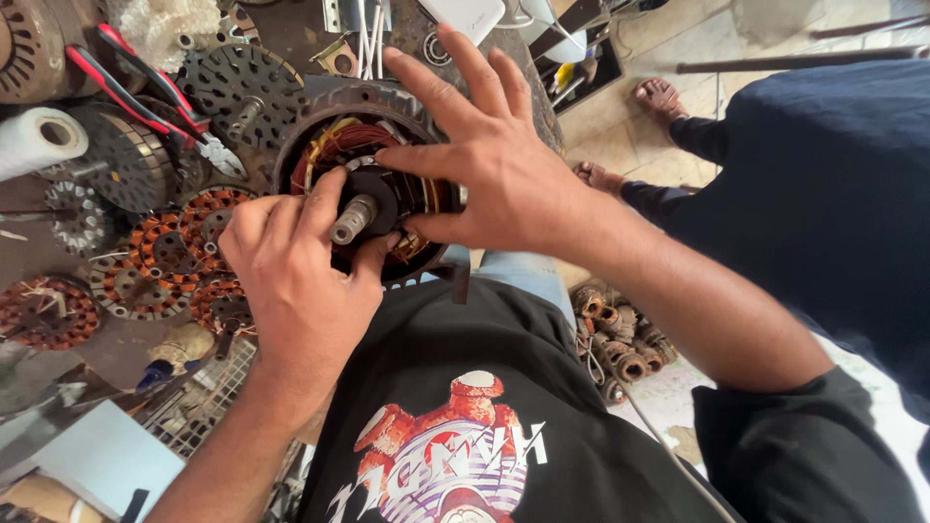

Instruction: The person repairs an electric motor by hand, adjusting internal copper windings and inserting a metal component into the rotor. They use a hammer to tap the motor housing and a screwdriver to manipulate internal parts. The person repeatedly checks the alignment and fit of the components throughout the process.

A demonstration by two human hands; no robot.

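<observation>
I take the fan motor (373, 169) at the middle of the cluttered tabletop (107, 344) as my landmark. Far left of it lies a white paper roll (39, 140). Between that roll and the motor, red-handled pliers (145, 97) rest across grey slotted rotor discs (237, 87). Below-left of the motor I see a cluster of copper-wound stators (155, 257). My left hand (291, 281) comes in from below the motor; its grip is closed loosely around the black hub, thumb and fingers pinching just beside the steel shaft (352, 218) that juts from the motor's centre. My right hand (494, 160) lies over the motor's right side, its grip open, fingers spread, with the thumb and forefinger pressing on the copper winding and hub. Right of the motor, down on the floor, sit old wound coils (615, 334). Farther right, another person's dark-clad leg (833, 194) and bare foot (661, 97) show.
</observation>
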